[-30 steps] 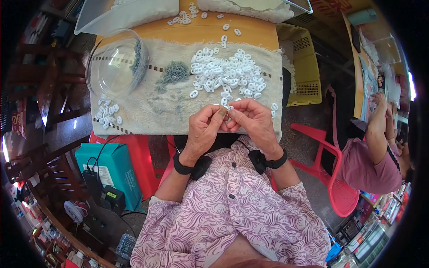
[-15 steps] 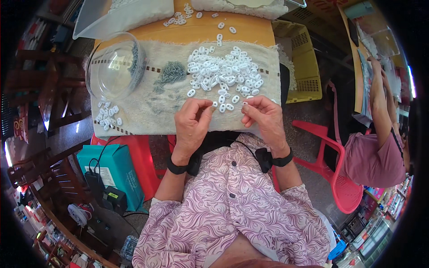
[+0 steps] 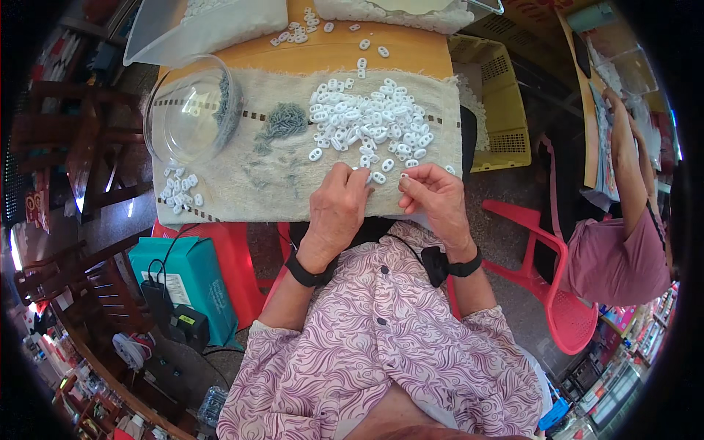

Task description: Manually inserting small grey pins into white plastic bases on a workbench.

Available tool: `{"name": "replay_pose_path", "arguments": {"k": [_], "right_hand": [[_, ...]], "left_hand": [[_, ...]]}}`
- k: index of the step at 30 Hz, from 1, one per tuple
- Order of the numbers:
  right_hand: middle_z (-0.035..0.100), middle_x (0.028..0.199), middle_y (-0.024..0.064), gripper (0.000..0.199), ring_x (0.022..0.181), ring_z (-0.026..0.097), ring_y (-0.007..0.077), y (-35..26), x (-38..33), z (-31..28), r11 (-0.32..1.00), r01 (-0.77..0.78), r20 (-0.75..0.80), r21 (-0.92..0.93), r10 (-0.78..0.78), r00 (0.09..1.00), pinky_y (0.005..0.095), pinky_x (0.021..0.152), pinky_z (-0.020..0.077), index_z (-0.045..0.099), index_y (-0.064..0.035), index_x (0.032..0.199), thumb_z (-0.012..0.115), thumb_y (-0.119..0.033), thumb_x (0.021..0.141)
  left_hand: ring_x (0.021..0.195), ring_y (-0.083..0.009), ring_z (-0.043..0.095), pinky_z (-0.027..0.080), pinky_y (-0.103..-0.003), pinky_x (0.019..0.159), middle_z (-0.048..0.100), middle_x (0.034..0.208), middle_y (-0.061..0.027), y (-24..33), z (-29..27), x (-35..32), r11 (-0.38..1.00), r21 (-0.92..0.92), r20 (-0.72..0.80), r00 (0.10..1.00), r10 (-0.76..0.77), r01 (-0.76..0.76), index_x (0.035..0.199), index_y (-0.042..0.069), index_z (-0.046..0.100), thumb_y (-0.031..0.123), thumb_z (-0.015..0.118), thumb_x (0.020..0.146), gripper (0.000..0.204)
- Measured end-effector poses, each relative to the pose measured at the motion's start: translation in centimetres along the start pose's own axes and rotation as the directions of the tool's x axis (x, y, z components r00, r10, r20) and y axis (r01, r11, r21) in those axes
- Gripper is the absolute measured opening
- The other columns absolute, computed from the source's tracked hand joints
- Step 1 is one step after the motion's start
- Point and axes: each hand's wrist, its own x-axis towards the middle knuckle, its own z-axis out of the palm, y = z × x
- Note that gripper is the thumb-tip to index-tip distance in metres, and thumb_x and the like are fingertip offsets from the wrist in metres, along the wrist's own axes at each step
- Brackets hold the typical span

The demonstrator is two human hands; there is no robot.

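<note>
A heap of small white oval plastic pieces with two holes each [image 3: 372, 117] lies on a beige woven cloth [image 3: 257, 202] in front of me. My left hand [image 3: 339, 209] is at the near edge of the heap, knuckles up and fingers curled together; its fingertips are over a few loose pieces, and what they grip is hidden. My right hand [image 3: 438, 199] holds thumb and forefinger pinched just to the right, with a tiny pale bit at the tips, too small to name. Left of the heap sits a mound of small grey-green slender parts [image 3: 284, 120].
A clear round bowl [image 3: 183, 136] with grey-green parts stands at the cloth's left. Nearer me is a smaller group of white pieces [image 3: 178, 189]. Clear plastic bins [image 3: 213, 37] line the far edge. A yellow crate [image 3: 506, 95] and red chair [image 3: 561, 293] are right, beside another person's arm [image 3: 623, 158].
My left hand has moved right and turned knuckles up, its fingertips now over the loose white pieces. My right hand has stayed almost in place, still pinching.
</note>
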Motion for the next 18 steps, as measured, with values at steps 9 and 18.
{"name": "replay_pose_path", "arguments": {"k": [9, 18], "right_hand": [[0.063, 0.074, 0.0042, 0.014, 0.062, 0.061, 0.0072, 0.14, 0.12, 0.23, 1.000, -0.009, 0.015, -0.024, 0.009, 1.000, 0.0180, 0.052, 0.0485, 0.060, 0.0021, 0.097, 0.064, -0.007, 0.087], [0.063, 0.074, 0.0046, 0.014, 0.062, 0.061, 0.0078, 0.14, 0.05, 0.21, 1.000, 0.005, 0.020, -0.009, -0.005, 1.000, 0.0181, 0.052, 0.0487, 0.060, 0.0023, 0.098, 0.063, -0.006, 0.087]], "left_hand": [[0.073, -0.0297, 0.059, 0.047, -0.038, 0.061, 0.053, 0.085, -0.0119, 0.01, 0.07, 0.06, 1.000, 0.019, 0.025, 0.999, -0.022, 0.022, 0.101, 0.003, 0.059, 0.002, 0.069, 0.073, 0.030], [0.072, -0.0257, 0.061, 0.048, -0.035, 0.060, 0.056, 0.088, -0.0113, -0.37, -0.05, -0.04, 1.000, 0.019, 0.022, 1.000, 0.012, -0.012, 0.104, 0.002, 0.059, 0.001, 0.069, 0.073, 0.033]]}}
